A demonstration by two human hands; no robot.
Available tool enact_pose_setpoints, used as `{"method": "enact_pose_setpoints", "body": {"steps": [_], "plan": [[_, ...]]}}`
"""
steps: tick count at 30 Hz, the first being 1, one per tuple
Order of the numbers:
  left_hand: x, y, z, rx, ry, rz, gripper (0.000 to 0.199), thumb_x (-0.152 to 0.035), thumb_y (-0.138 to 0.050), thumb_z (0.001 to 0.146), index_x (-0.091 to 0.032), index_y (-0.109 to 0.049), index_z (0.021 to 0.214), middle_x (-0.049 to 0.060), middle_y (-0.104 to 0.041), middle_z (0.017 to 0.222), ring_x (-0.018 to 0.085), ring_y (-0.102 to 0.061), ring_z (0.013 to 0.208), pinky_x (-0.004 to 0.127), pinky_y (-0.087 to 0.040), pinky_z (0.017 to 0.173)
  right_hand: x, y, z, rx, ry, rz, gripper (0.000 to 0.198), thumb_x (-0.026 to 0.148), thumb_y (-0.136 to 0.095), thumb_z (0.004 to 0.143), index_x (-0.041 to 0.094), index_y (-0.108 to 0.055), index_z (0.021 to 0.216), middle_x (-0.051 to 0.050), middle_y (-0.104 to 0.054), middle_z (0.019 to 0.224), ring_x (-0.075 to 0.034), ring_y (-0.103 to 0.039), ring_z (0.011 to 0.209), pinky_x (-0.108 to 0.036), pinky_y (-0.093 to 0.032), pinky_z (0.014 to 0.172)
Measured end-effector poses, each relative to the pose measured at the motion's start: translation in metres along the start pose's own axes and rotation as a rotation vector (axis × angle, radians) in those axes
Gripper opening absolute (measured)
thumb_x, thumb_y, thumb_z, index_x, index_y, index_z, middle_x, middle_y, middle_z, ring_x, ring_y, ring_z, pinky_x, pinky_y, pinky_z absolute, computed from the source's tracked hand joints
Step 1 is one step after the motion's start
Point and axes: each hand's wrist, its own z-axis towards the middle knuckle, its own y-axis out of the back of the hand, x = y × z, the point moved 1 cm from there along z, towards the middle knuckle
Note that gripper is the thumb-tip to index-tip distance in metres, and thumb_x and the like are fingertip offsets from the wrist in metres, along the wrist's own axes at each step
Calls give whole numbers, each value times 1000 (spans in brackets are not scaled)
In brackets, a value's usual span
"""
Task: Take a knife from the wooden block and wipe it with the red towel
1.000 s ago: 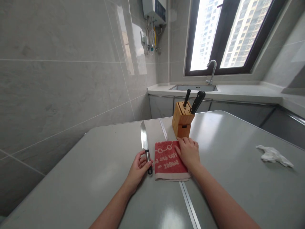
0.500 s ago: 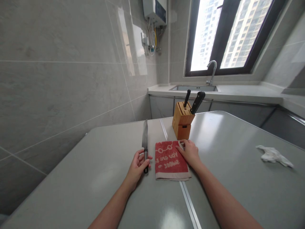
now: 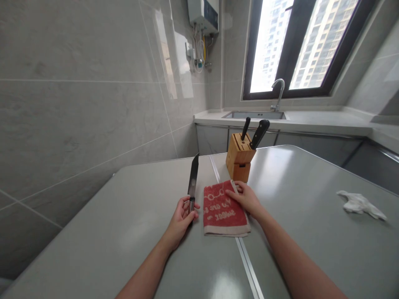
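Observation:
My left hand [image 3: 183, 216] is closed around the handle of a kitchen knife [image 3: 193, 176], whose blade points away from me and leans a little right. To the right of the knife lies a folded red towel [image 3: 218, 209] with pale lettering and a pale border. My right hand [image 3: 246, 199] pinches the towel's upper right edge, thumb on top and fingers underneath, and that corner is slightly raised. Just beyond the towel stands a wooden knife block [image 3: 238, 155] with two black-handled pieces in its slots.
The grey table [image 3: 124, 199] has a metal seam strip [image 3: 249, 265] running through it. A crumpled white cloth or tissue [image 3: 360, 205] lies at the right. Behind the table are a counter with a sink [image 3: 255, 115] and faucet [image 3: 280, 93]. A tiled wall borders the left.
The knife has turned, its tip swinging right and its blade face darkening. My right hand has taken hold of the towel's edge and lifted its upper right corner a little.

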Motion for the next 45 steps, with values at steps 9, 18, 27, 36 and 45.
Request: {"method": "enact_pose_setpoints", "body": {"steps": [9, 18, 27, 36, 45], "plan": [[-1, 0, 2, -27, 42, 25, 31, -23, -53, 80, -23, -40, 108, -3, -52, 80, 5, -41, 55, 17, -31, 49, 9, 1, 0, -78, 64, -272, 22, 35, -58, 72, 18, -64, 86, -6, -68, 83, -22, -62, 75, -34, -46, 71], [3, -1, 0, 32, 132, 54, 40, -36, -53, 81, -19, -43, 116, -4, -43, 71, 5, -31, 52, 17, -20, 44, 21, -26, -13, 66, -185, 467, 33, 42, -65, 69, 17, -59, 90, -6, -68, 81, -21, -64, 72, -34, -49, 68], [4, -2, 1, 106, 120, 109, 35, -34, -50, 81, -16, -43, 110, -6, -41, 62, 5, -28, 46, 18, -17, 41, 32, -40, -24, 281, -154, 808, 25, 27, -65, 67, 20, -61, 91, -2, -66, 81, -15, -62, 71, -28, -49, 69], [-2, -9, -4, 199, 151, 144, 40, -40, -51, 81, -17, -44, 113, -5, -43, 67, 5, -29, 48, 18, -19, 43, 18, -52, -25, 217, -70, 597, 23, 23, -71, 63, 18, -61, 82, -2, -66, 83, -16, -61, 77, -30, -47, 74], [-7, -14, -9, 279, 155, 206, 30, -33, -53, 82, -17, -52, 106, -2, -48, 71, 6, -34, 51, 17, -23, 44, 14, -51, -27, 271, -54, 123, 29, 39, -66, 68, 16, -64, 85, -6, -66, 84, -22, -59, 83, -36, -45, 78]]}}
